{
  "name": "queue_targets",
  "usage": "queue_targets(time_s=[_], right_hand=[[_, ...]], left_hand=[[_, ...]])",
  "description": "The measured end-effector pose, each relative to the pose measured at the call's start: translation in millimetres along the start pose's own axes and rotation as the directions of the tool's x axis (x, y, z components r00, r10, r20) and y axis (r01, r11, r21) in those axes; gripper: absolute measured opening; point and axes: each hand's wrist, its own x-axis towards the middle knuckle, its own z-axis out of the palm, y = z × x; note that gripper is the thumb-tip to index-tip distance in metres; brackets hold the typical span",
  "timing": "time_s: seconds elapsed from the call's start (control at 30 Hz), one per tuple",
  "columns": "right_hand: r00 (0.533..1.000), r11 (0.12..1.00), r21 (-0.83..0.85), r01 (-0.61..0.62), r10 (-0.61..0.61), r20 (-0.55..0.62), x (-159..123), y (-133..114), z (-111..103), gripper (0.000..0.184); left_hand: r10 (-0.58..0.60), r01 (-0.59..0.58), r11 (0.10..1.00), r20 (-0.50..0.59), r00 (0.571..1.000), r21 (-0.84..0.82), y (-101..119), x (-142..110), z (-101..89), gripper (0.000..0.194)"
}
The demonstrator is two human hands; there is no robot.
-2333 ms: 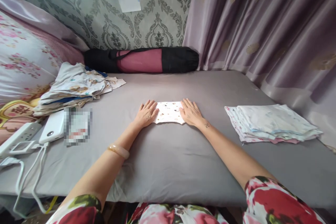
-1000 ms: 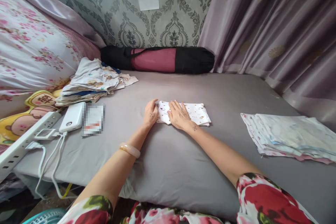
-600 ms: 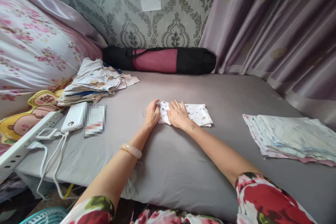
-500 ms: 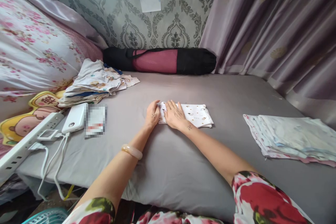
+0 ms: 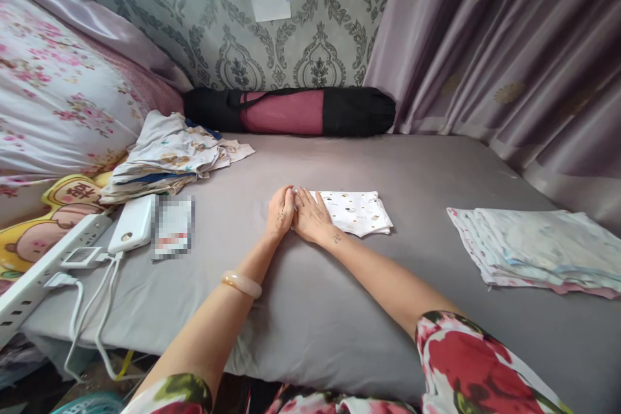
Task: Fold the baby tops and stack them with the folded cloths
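A folded white cloth with small brown and dark prints, likely a garment, lies on the grey bed sheet in front of me. My right hand rests flat on its left part, palm down, fingers stretched and slightly apart. Against the left end of the cloth stands my left hand, turned on its edge with the fingers extended forward; its fingertips are partly hidden. The two hands touch side by side. A pale bangle circles my left forearm.
To the right lies a stack of folded cloths. At left are a clothes pile, a white power bank, a blurred-out packet and a power strip with cables. A black and pink roll bag lies along the wall.
My right hand has slid left over the cloth until it meets my left hand, uncovering more of the print. The left hand stays at the cloth's left end. The view has shifted slightly.
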Motion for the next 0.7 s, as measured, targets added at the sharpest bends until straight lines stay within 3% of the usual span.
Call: queue_targets(time_s=[0.1, 0.23, 0.4, 0.5, 0.7], right_hand=[[1.0, 1.0, 0.006, 0.018, -0.018, -0.006, -1.2, 2.0, -1.2, 0.057], [0.992, 1.0, 0.002, -0.002, 0.002, -0.127, -11.6, 17.0, -9.1, 0.055], [0.987, 0.995, -0.019, -0.097, 0.094, -0.129, -32.9, 42.3, -13.0, 0.052], [0.988, 0.994, -0.041, -0.105, 0.099, -0.118, -38.5, 48.5, -8.4, 0.052], [0.987, 0.991, -0.035, -0.127, 0.123, -0.101, -35.4, 47.0, -7.5, 0.051]], left_hand=[[0.036, -0.036, 0.999, 0.02, 0.999, 0.018, 1.0, -0.6, -1.1, 0.045], [0.183, -0.191, 0.977, 0.078, 0.98, 0.099, 4.1, -4.8, -1.4, 0.044], [0.371, -0.436, 0.866, 0.27, 0.889, 0.245, 11.1, -12.8, 1.9, 0.044], [0.381, -0.494, 0.822, 0.37, 0.847, 0.283, 12.3, -13.9, 4.6, 0.045], [0.352, -0.498, 0.806, 0.418, 0.838, 0.319, 9.1, -12.2, 6.9, 0.048]])
